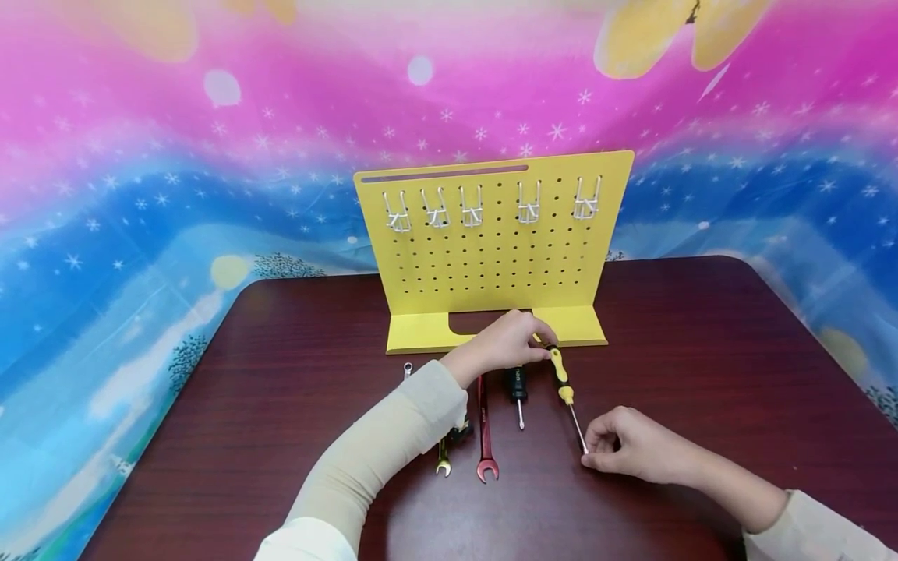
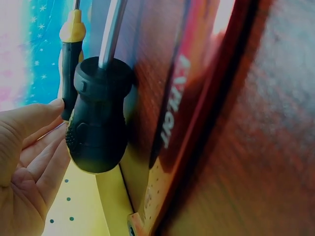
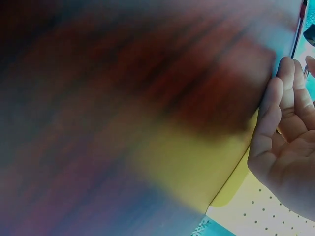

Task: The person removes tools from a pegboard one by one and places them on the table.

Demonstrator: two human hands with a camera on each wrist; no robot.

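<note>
A yellow-and-black screwdriver (image 1: 563, 382) lies at a slant in front of the pegboard, its shaft pointing toward the near side. My left hand (image 1: 510, 340) pinches the end of its handle, thumb against the black grip in the left wrist view. At the tip of the shaft, my right hand (image 1: 634, 444) pinches with thumb and fingers; the right wrist view shows its fingers (image 3: 290, 98) bent. A black screwdriver (image 1: 517, 386) lies just left, close beside the left hand (image 2: 29, 162) in its wrist view. Beyond it lies a red wrench (image 1: 486, 436).
The yellow pegboard (image 1: 484, 265) stands at the back, with several white wire hooks (image 1: 528, 204) along its upper part. Under the left forearm lie a gold-green wrench (image 1: 443, 461) and a silver ring-ended tool (image 1: 408, 369), both partly hidden. A dark reddish-brown table (image 1: 281, 405) carries everything.
</note>
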